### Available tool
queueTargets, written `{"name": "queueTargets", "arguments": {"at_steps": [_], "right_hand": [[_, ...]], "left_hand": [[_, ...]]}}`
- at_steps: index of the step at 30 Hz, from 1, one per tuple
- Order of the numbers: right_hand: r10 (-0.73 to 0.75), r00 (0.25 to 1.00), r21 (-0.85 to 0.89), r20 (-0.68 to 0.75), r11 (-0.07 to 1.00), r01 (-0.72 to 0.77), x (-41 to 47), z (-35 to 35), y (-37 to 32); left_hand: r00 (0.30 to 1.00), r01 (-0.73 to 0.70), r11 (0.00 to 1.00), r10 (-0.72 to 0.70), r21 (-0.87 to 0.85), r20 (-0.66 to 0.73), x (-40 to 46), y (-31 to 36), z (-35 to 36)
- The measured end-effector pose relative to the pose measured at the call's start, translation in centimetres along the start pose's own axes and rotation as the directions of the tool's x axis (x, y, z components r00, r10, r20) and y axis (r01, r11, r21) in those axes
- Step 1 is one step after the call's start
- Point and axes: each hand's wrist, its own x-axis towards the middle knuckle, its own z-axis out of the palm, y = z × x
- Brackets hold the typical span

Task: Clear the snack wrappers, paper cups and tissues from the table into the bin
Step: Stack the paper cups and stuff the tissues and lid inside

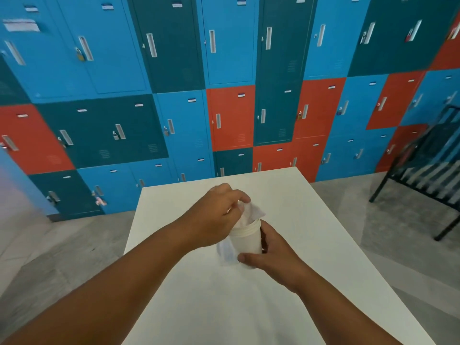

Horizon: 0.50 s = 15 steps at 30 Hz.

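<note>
Tissue [251,211] is sticking loose from the cup [247,241] your right hand [273,252] is gripping; left fingers [239,195] pinching it, it risks slipping out onto the bench [311,200].

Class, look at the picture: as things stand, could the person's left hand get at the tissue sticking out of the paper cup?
Probably yes. The left hand is already at the tissue, fingers pinching it above the rim of the paper cup. The right hand steadies the cup from the side, leaving the top free.
</note>
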Motion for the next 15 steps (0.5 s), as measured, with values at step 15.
{"name": "queueTargets", "arguments": {"at_steps": [15], "right_hand": [[-0.032, 0.985, 0.029, 0.167, 0.999, 0.027, -8.1, -1.8, 0.6]], "left_hand": [[0.999, 0.028, 0.949, -0.036, 0.315, 0.02, -8.8, 7.1, 6.2]]}}
